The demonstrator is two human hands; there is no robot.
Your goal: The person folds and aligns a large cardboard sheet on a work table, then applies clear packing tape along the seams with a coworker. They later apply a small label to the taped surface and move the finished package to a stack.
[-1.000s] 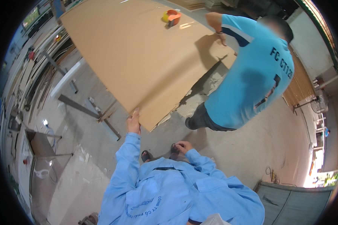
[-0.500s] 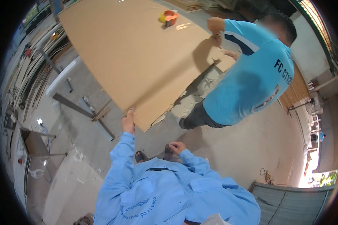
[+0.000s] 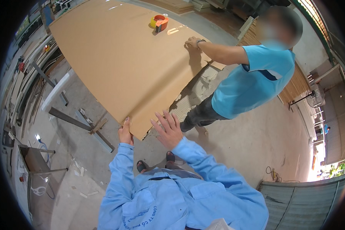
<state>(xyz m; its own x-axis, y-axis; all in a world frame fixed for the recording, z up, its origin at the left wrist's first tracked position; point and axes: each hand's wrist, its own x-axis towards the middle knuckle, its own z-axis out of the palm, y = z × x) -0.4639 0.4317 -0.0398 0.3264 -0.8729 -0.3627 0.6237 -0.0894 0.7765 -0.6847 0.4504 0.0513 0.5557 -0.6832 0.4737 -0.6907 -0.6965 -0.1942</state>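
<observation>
A large brown cardboard sheet (image 3: 115,61) fills the area from 10 to 12 o'clock of the view's middle, its near corner pointing toward 7 o'clock. The person's left hand (image 3: 125,132), at 8 o'clock, pinches the edge beside that corner, thumb on top and fingers under it. The right hand (image 3: 168,132), just below the middle at 6 o'clock, has its fingers spread and grips nothing; it is near the ragged edge, but whether it touches the sheet I cannot tell. Along that edge, torn and uneven, a paler ribbed layer (image 3: 184,107) shows.

At 2 o'clock, 1 co-worker (image 3: 253,86) in a bright blue shirt leans toward the sheet, with 1 hand (image 3: 192,42) on its surface at about 12 o'clock, fingers bent; what lies under the fingers cannot be seen. Farther off, also at 12 o'clock, an orange and yellow tape roll (image 3: 159,23) sits on the sheet, with shiny tape strips (image 3: 174,30) just beside it.

At 9 o'clock, grey metal bars (image 3: 71,119) stand near a white rounded bar (image 3: 56,91). Down at 6 and 7 o'clock, 2 dark sandals (image 3: 141,166) show on the person's feet. A fan (image 3: 316,99) is at 3 o'clock and a grey panel (image 3: 303,205) at 4 o'clock.
</observation>
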